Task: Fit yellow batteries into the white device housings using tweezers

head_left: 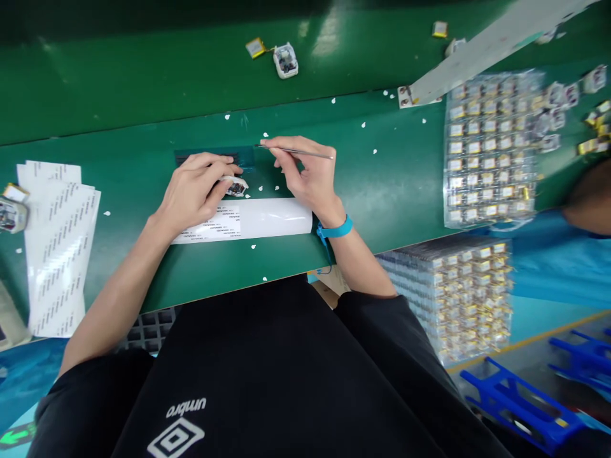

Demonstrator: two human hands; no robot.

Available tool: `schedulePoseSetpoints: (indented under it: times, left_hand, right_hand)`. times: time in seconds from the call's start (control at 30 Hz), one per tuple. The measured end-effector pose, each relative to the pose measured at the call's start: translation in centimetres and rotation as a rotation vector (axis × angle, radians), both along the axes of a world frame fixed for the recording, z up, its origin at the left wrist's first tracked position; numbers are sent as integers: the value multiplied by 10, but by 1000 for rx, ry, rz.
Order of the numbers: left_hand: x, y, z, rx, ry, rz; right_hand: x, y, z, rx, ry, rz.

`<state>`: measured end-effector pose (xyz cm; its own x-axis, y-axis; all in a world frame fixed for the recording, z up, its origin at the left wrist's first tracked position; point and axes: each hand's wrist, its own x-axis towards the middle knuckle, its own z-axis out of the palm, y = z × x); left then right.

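Observation:
My left hand (198, 187) is closed on a small white device housing (235, 186) with its circuit parts showing, keeping it down on the green bench. Between the fingers of my right hand (308, 172) are slim metal tweezers (300, 152), their dark tip pointing left above the bench. Under my left fingers lies a dark translucent sheet (247, 158) with black strips. A white label sheet (277, 216), partly printed, lies just below both hands. Small white round stickers (261, 188) are scattered around the housing.
Printed label sheets (60, 248) lie at left beside another housing (12, 215). A housing with battery (285, 60) sits at the back. Battery trays (489, 152) are at right, with a tray stack (458, 299) below. A white metal bracket (477, 48) slants across; a person's arm shows at right.

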<state>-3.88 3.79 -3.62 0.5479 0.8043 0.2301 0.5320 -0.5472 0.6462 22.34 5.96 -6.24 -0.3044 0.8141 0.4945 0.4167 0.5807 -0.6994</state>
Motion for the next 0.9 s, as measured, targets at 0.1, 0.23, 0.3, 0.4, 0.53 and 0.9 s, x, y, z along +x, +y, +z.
schedulePoseSetpoints:
  times: [0.1, 0.23, 0.3, 0.4, 0.53, 0.9]
  left_hand:
    - [8, -9, 11, -2, -104, 74]
    - [20, -22, 26, -127, -299, 188]
    - [23, -25, 29, -145, -338, 185]
    - [23, -28, 29, -135, -344, 193]
    - [18, -28, 29, -114, -298, 187]
    - [12, -30, 33, -151, -261, 238]
  right_hand:
    - [-3, -7, 10, 82, 13, 85]
    - [-11, -18, 16, 191, 30, 193]
    - [-13, -21, 18, 217, 38, 226]
    - [-13, -22, 21, 216, 55, 269]
    - [-11, -24, 25, 168, 33, 300]
    - [-5, -23, 22, 109, -85, 258]
